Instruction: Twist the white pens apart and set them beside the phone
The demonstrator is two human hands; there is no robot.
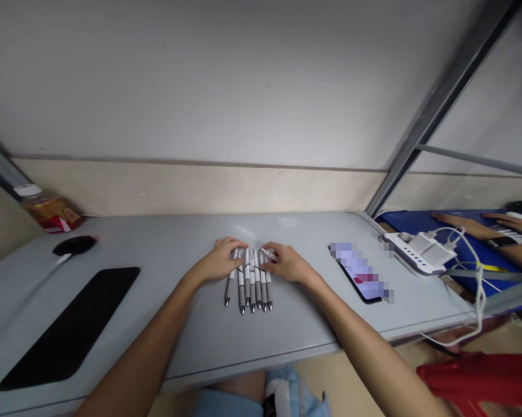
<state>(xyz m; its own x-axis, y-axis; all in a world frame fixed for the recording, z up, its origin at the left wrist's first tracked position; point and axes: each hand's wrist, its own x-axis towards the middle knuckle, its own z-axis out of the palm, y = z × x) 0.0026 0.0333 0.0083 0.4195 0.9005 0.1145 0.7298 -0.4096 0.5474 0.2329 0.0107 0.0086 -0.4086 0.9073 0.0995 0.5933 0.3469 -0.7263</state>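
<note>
Several white and grey click pens [252,284] lie side by side on the grey table, their silver tips pointing toward me. The leftmost pen [230,286] is slightly apart from the row and tilted. My left hand [222,258] is curled around the upper ends of the pens on the left side, thumb and fingers closed on them. From the right, my right hand [289,262] grips the upper ends of the rightmost pens with bent fingers. The fingers partly hide the pens' top ends.
A black mat [72,327] and a round black charger [73,245] lie left, near a bottle [52,211]. On the right are a lit phone [360,275] and a power strip [417,255] with cables. Another person's hands [464,225] rest at a blue table beyond.
</note>
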